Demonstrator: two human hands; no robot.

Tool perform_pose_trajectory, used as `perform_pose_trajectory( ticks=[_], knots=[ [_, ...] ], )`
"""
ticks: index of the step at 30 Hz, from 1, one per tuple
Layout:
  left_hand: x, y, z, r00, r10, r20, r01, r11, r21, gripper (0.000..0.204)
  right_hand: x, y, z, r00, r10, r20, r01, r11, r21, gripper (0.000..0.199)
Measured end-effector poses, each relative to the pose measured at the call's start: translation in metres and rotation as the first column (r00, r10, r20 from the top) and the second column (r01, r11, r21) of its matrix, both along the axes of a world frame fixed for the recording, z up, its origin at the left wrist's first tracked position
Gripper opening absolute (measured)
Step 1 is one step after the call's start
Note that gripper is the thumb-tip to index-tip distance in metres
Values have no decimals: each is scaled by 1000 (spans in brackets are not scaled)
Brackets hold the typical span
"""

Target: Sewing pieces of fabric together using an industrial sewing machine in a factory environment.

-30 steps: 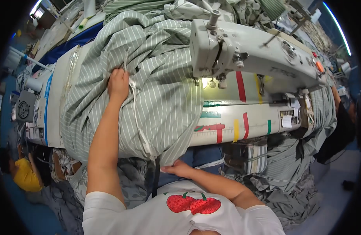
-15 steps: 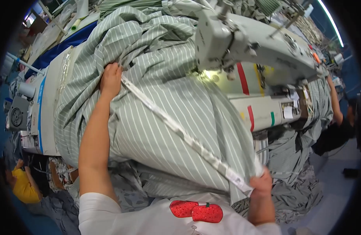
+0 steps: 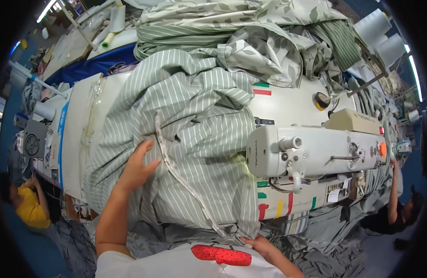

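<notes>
A pale green cloth with white stripes (image 3: pixel 185 148) lies bunched on the sewing table, its front side hanging toward my body. Across it curves a narrow white strip (image 3: pixel 178 175) with faint marks, slack, of a kind I cannot make out. My left hand (image 3: pixel 140 166) hovers over or rests lightly on the cloth, left of the strip, fingers apart and holding nothing. Close to my waist, my right hand (image 3: pixel 259 245) pinches the cloth's edge near the strip's lower end; its fingertips are partly hidden. The sewing machine (image 3: pixel 310 150) stands right of the cloth, whose edge runs beside its head.
Folded striped and leaf-patterned fabric (image 3: pixel 264 41) is heaped at the back. A black and yellow roll (image 3: pixel 321 101) sits behind the machine. More grey fabric (image 3: pixel 315 250) hangs at the front right. One person in yellow (image 3: pixel 31 208) works at left, another in black (image 3: pixel 389 213) at right.
My left hand has let go of the cloth and strip and opened. My right hand has drawn the edge in toward my waist. The strip went from taut to slack; the view has shifted.
</notes>
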State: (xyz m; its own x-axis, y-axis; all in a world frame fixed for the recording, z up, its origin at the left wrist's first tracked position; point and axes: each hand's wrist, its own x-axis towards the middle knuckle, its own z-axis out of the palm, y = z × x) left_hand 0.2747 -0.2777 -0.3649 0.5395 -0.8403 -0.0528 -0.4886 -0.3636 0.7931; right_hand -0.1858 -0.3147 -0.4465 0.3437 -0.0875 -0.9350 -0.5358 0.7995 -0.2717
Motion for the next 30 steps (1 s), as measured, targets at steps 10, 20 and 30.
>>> perform_pose_trajectory(
  ticks=[10, 20, 30],
  knots=[
    [-109, 196, -41, 458, -86, -885, 570, 793, 218, 17, 16, 7, -67, 846, -480, 232, 485, 874, 38, 41],
    [-313, 423, -217, 88, 889, -450, -217, 458, 862, 41, 10, 12, -17, 859, -338, 385, 275, 938, 211, 34],
    [-320, 372, -221, 543, 692, -475, -582, 718, 381, 42, 8, 1, -27, 847, -200, 493, 308, 940, -147, 33]
  ],
)
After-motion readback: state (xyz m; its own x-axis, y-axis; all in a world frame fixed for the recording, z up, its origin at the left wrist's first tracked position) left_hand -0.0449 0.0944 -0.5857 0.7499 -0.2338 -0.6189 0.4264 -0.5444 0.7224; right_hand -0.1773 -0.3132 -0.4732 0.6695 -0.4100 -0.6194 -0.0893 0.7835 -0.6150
